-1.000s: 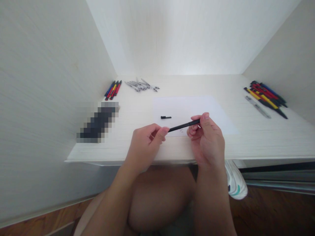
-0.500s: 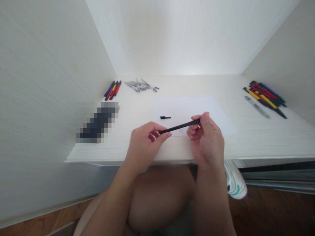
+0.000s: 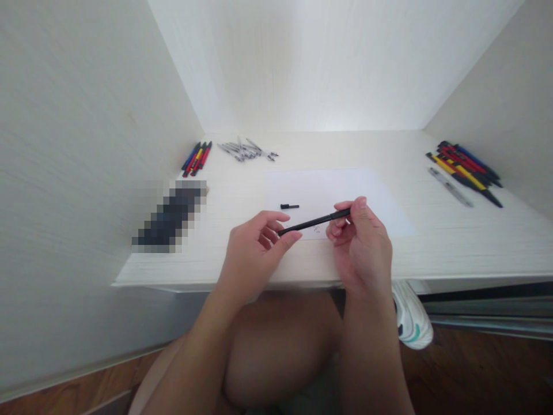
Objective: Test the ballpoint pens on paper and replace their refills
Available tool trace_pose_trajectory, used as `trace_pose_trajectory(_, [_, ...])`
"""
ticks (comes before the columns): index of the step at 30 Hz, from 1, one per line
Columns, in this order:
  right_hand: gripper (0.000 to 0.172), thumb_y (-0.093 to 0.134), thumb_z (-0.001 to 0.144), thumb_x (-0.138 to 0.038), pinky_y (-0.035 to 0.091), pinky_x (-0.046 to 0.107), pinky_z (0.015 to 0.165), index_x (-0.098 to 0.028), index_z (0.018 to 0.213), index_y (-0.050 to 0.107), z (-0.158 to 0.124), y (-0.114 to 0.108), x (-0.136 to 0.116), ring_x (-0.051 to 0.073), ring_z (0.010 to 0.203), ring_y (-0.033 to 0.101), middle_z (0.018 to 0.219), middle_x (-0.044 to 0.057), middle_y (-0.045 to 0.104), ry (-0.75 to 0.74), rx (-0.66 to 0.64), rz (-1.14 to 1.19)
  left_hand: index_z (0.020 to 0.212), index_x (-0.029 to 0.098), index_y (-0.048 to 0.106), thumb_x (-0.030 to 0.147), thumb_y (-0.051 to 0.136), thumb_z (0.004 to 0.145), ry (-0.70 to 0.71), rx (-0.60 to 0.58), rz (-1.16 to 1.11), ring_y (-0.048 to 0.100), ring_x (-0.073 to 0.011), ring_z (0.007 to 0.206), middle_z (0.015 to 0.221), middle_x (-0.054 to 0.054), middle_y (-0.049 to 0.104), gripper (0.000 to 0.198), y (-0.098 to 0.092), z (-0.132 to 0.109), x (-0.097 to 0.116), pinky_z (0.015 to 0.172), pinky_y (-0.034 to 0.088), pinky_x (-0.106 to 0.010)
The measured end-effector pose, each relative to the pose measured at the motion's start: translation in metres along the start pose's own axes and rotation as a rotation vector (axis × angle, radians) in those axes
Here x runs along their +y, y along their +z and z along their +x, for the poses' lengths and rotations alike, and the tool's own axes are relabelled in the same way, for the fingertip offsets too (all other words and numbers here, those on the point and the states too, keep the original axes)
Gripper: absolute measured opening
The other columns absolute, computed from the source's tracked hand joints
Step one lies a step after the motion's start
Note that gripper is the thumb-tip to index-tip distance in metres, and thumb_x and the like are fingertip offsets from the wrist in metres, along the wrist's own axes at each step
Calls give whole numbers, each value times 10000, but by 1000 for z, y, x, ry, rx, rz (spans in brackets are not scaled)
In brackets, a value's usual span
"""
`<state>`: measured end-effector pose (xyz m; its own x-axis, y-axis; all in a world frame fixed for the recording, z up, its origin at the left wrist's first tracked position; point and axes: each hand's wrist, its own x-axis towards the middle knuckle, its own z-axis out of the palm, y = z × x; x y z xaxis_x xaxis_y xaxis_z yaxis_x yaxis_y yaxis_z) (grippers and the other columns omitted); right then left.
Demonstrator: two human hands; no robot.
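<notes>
A slim black pen (image 3: pixel 311 223) slants over the paper, its right end higher than its left. Between the thumb and fingers of my right hand (image 3: pixel 365 248), the thicker right end of the pen is gripped. My left hand (image 3: pixel 253 251) loosely holds the left end, thumb against it and index finger raised off the barrel. Small dark scribbles mark the white paper sheet (image 3: pixel 337 184) below. Just above my left fingers, a small black cap-like piece (image 3: pixel 290 206) with a thin stem lies on the sheet.
At the back left are several coloured pens (image 3: pixel 197 159) and a pile of clear slim pens or refills (image 3: pixel 246 151). A blurred-out dark object (image 3: pixel 170 219) lies left. More coloured pens (image 3: pixel 466 167) and a clear grey pen (image 3: pixel 450 187) lie right. Panels enclose the desk.
My left index finger has lifted slightly away from the pen. The pen and my right hand stay nearly in place; the view has shifted a little.
</notes>
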<state>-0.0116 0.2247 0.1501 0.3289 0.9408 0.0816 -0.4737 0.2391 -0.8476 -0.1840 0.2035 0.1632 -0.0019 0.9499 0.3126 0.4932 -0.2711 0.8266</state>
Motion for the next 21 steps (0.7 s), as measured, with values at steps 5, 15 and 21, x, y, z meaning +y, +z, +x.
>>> trace_pose_trajectory(5, [444,774,844,-618,381,220,471,-182,817,693,0,0,0,85,544,472,654,-24,513,2,-2,-21,919,241,760,341,790,845,37,3,24,640,-140,643,820,8,756,128,1,1,-1,604,523,-250])
trace_pose_trajectory(15, [455,772,841,-629,379,218,471,-182,818,689,0,-1,1,83,558,479,699,-15,536,-2,-3,-24,716,217,710,431,550,1021,33,-114,69,612,-150,591,643,6,697,405,-1,1,-3,593,481,-269])
trace_pose_trajectory(21, [462,763,849,-630,394,223,478,-179,813,670,0,0,0,86,559,482,699,-16,525,-12,3,-17,985,237,749,390,791,847,8,-22,5,630,-140,621,796,8,745,210,0,1,-1,585,513,-249])
